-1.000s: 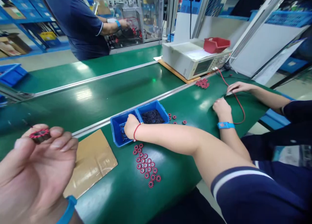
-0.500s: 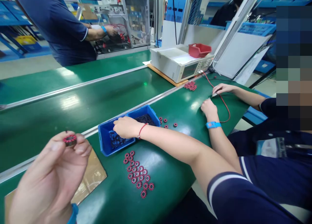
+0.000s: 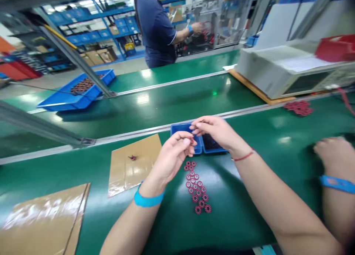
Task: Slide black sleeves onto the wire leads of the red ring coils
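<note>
My left hand (image 3: 177, 151), with a blue band at the wrist, pinches a small red toothed ring (image 3: 191, 140) between thumb and fingertips, and the fingers partly cover it. Just above and to the right is my right hand (image 3: 215, 131), its thumb and fingers pressed together; whatever they hold is too small to make out. Below both hands stands a blue two-part bin (image 3: 198, 147), partly hidden by them, with dark pieces in its right part. Several similar red rings (image 3: 198, 192) lie loosely grouped on the green table in front of the bin.
A cardboard sheet (image 3: 122, 173) on the left bears a small part with dark leads (image 3: 132, 157); another cardboard piece (image 3: 47, 218) lies nearer. A grey instrument (image 3: 266, 70) stands back right. At the right edge is a co-worker's hand (image 3: 335, 155). A blue tray (image 3: 66, 103) sits back left.
The view has swung left. My right hand has come out of the blue bin and over to my left hand, which still holds the ring.
</note>
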`<state>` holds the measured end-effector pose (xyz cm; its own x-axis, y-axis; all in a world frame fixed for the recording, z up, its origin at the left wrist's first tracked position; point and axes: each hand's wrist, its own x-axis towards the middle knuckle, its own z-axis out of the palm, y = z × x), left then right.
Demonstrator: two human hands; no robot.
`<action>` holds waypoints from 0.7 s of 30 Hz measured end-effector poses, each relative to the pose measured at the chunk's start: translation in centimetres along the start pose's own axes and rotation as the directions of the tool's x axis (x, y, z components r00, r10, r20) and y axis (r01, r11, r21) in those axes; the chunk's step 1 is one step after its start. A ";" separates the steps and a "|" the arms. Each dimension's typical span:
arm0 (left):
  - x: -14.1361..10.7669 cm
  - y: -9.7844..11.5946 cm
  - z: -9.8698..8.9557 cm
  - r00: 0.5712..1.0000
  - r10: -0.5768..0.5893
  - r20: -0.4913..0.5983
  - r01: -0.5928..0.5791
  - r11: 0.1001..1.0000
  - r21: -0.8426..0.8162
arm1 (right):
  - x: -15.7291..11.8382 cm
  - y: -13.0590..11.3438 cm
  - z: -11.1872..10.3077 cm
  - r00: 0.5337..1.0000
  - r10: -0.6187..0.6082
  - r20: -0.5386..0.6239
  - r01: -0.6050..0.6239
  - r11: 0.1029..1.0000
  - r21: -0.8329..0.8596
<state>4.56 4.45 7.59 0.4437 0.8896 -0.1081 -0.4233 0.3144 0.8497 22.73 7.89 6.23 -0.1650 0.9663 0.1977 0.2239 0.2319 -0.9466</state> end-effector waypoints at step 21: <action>-0.4 0.2 0.1 0.997 -0.041 0.063 0.041 0.999 -0.003 | -4.2 -4.8 -0.2 0.969 0.034 -0.244 -0.003 0.992 0.127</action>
<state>4.35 4.12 7.84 0.5093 0.8535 -0.1102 -0.4069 0.3516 0.8431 22.57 2.79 10.05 0.0824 0.9717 0.2215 0.1005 0.2130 -0.9719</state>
